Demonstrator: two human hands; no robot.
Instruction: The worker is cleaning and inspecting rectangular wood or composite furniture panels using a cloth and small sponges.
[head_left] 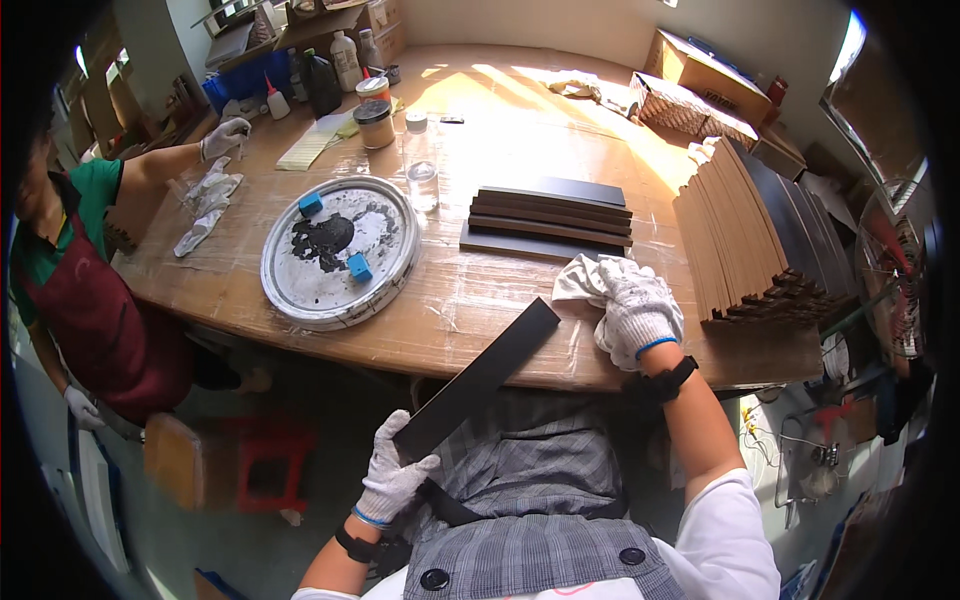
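1. On my left, a co-worker [100, 315] in a dark red apron.
2. Low on my left, a red stool [275, 437].
3. Across the bench [540, 135] from me, a white bottle [345, 62] and a dark bottle [322, 90].
4. Ahead on my right, a cardboard box [700, 76].

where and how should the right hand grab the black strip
Probably pinch the strip by its long edges near the upper-right end, coming from the right. It's flat and narrow and slants up toward the right hand, while the left hand holds the lower end. The cloth in the right hand may get in the way.
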